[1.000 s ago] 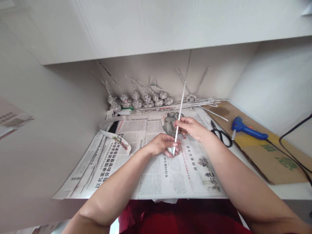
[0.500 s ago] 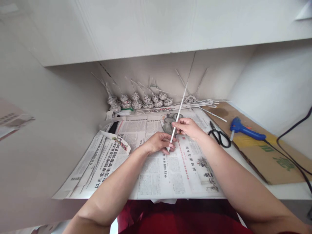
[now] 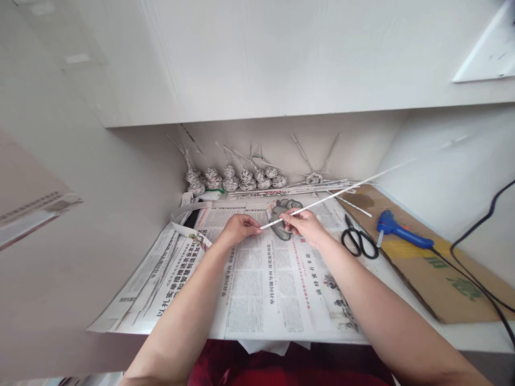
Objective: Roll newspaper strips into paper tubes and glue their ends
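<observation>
A long, thin white paper stick (image 3: 322, 200), which looks rolled, slants up to the right over the newspaper (image 3: 257, 284). My left hand (image 3: 240, 227) pinches its lower left end between thumb and fingers. A short way up the stick, my right hand (image 3: 302, 222) grips it too, fingers curled around it. Under and behind my right hand lies a grey printed picture of rounded shapes (image 3: 281, 229), partly covered. The stick's far end reaches over the cardboard on the right.
Several gourd-shaped woven paper pieces (image 3: 247, 181) stand along the back wall. Before them lie loose paper sticks (image 3: 298, 188). On the right are black scissors (image 3: 358, 242), a blue glue gun (image 3: 406, 230) with a cord, and a cardboard sheet (image 3: 434, 279). A cabinet panel (image 3: 257, 64) overhangs the back.
The stick has swung from nearly upright to a low slant toward the right. My left hand has moved left and slightly up, still pinching its end. The head view has tilted slightly upward.
</observation>
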Available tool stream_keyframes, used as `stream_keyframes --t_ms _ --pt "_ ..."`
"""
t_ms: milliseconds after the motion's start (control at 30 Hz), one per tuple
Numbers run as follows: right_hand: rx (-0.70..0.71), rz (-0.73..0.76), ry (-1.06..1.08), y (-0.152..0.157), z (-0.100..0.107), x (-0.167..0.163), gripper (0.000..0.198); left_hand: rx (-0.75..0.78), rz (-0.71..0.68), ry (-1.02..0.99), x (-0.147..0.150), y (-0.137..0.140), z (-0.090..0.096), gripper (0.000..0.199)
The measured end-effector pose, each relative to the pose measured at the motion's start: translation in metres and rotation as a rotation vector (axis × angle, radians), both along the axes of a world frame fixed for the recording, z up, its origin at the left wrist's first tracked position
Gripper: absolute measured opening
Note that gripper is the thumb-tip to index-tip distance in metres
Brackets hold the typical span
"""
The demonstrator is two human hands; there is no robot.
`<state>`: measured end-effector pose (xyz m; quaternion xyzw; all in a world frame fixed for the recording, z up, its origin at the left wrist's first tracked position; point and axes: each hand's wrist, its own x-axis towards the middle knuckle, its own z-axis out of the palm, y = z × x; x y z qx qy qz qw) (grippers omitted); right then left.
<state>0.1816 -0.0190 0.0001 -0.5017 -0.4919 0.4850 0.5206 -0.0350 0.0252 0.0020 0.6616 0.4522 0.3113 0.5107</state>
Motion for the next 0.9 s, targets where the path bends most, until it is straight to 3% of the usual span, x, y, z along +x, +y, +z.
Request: stream_keyframes --t_ms 133,300,500,567,767,900 --pt "0.027 0.009 0.059 -0.003 0.005 -0.003 0.034 -0.028 0.049 -0.115 -0.013 0.005 0.006 0.031" --pt "0.054 0.099 0.14 -0.005 0.006 -0.003 0.036 -0.211 0.135 -0.448 -0.021 0.011 0.009 0.029" --pt "0.038 0.118 0.298 -0.006 0.009 -0.001 0.034 -0.318 0.31 -0.826 -0.022 0.022 0.007 0.012" --pt "0.027 0.135 0.29 -0.007 0.009 -0.003 0.036 -0.341 0.371 -0.931 -0.022 0.025 0.006 0.001" --pt "-0.035 0.18 0.208 -0.012 0.01 -0.023 0.044 -0.401 0.439 -1.178 -0.023 0.031 0.005 0.007" --pt "-0.103 0.266 0.005 -0.04 0.015 -0.052 0.053 -0.426 0.471 -1.257 -0.026 0.034 0.002 0.008"
